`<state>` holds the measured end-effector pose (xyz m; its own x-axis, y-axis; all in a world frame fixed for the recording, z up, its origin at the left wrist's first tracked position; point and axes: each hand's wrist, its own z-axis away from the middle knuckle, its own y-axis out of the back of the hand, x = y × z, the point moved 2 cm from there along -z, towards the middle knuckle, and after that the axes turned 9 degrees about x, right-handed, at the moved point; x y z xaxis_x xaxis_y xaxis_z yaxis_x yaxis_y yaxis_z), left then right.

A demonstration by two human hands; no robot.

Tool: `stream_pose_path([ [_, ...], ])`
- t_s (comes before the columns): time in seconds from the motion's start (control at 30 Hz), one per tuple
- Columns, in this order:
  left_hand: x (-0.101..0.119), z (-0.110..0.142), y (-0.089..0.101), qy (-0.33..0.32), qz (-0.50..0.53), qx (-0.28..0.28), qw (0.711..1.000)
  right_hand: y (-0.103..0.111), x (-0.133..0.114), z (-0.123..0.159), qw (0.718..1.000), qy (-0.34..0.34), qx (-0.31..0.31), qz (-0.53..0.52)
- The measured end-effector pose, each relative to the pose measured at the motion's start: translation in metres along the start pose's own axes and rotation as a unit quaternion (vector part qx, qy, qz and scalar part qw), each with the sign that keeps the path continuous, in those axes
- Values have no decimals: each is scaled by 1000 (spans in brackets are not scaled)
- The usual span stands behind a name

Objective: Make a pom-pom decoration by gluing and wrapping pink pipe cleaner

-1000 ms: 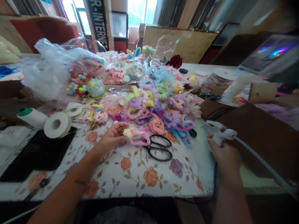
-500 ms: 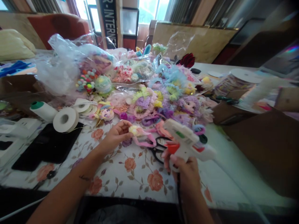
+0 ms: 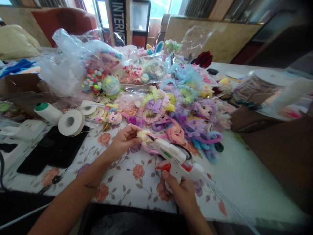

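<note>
My left hand [image 3: 127, 138] pinches a small pale yellow fluffy piece [image 3: 143, 135] between thumb and fingers. A pink fuzzy strip [image 3: 149, 148] trails below it, partly hidden. My right hand [image 3: 179, 186] is wrapped round the grip of a white hot glue gun [image 3: 172, 151], fingers at its red trigger. The gun's dark nozzle points left and is at the yellow piece; whether they touch I cannot tell. Behind the gun shows a black loop of the scissors [image 3: 184, 151], mostly covered. Coiled peach and pink fuzzy stems [image 3: 175, 132] lie just beyond.
A heap of lace, pompoms and doll heads [image 3: 205, 109] spreads across the back with clear plastic bags [image 3: 66, 62]. To the left are ribbon rolls [image 3: 70, 122], a thread cone [image 3: 48, 112], a black tablet-like slab [image 3: 52, 151] and chargers [image 3: 29, 130]. A cardboard box [image 3: 269, 140] stands right.
My right hand has brought the glue gun left and down, so its nozzle is now at the yellow piece. My left hand keeps its pinch. The view has shifted slightly.
</note>
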<state>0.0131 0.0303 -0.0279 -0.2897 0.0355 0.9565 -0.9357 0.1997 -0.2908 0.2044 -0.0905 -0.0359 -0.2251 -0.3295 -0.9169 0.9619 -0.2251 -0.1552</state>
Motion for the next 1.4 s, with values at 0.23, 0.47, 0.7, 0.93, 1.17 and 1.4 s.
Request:
stream_pose_path([
  [0.23,2,0,0,-28,-23,11,999,-3,2,2,998,23,19,50],
  [0.47,6,1,-3,-16,-28,4,999,-5,1,3,997,26,32,72],
  [0.7,2,0,-1,0,3,-4,1000,-5,1,3,997,46,19,62],
  [0.93,3,2,-4,52,34,7,998,-6,-10,3,997,78,20,7],
  [1.17,-2,5,-6,106,18,-63,992,-21,-21,0,997,71,27,30],
  [1.4,2,7,-13,113,40,-95,988,-31,-22,-1,991,115,33,53],
])
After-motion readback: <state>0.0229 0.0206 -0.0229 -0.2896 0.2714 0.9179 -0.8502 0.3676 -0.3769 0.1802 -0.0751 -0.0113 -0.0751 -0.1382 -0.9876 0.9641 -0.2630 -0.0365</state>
